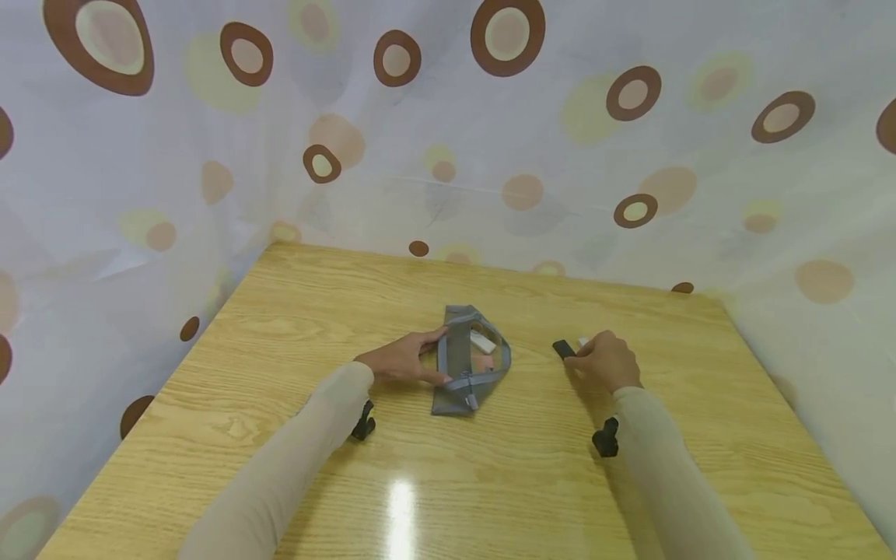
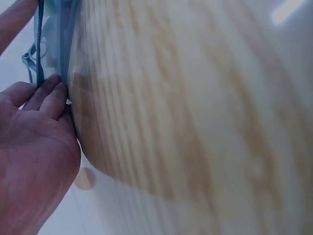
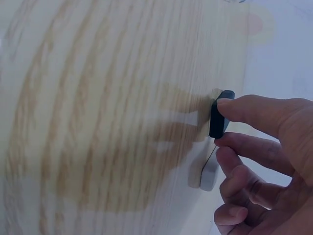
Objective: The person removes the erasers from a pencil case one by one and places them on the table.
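A grey mesh zip pouch (image 1: 458,350) lies mid-table with its mouth spread wide. Inside show a white block (image 1: 483,341) and a pinkish piece (image 1: 483,362). My left hand (image 1: 402,359) grips the pouch's left side, thumb and fingers apart along it; in the left wrist view its fingers (image 2: 51,100) bend at the zip edge. To the right of the pouch, my right hand (image 1: 607,362) pinches a small black bar (image 3: 220,117) between thumb and index finger, low over the wood. A similar white bar (image 3: 209,174) lies beside it, partly behind the fingers.
The wooden table (image 1: 490,482) reaches back to a patterned sheet (image 1: 448,140) that hangs behind it and along both sides. Black wrist mounts (image 1: 606,438) hang under the sleeves. A bright reflection lies on the front of the tabletop.
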A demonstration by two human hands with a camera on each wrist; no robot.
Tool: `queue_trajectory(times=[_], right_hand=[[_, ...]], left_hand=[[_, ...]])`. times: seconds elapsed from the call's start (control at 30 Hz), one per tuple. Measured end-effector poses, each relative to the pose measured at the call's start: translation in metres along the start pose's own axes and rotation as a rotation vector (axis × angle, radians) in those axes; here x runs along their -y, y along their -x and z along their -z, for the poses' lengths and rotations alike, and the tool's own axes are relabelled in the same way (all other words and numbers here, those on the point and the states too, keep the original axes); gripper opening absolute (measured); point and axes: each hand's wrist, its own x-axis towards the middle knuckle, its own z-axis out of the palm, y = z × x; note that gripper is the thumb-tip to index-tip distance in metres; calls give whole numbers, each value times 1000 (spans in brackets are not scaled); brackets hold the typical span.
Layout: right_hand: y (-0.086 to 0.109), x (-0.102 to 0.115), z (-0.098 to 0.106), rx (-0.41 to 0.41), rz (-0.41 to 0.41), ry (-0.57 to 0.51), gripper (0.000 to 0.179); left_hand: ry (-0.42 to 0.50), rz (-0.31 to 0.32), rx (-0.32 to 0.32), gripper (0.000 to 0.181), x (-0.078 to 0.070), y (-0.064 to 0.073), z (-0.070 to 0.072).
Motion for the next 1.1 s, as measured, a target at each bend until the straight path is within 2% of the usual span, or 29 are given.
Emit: queue_trajectory(times=[0.1,0.3,0.6,0.8,1.1], right_hand=[[-1,1,1,24,-1,-12,34],[5,0,3,68,2,-22,35],[-4,5,5,66,11,-9,33],[-1,7,13,86,-1,1,36],[-5,16,16,103,-5,94,36]], left_hand=[[8,4,-6,100,3,1,1],[13,19,24,102,5,2,-3],[20,21,14,103,4,-1,4],[40,-2,15,101,1,-3,4],[42,5,2,100,2,-2,1]])
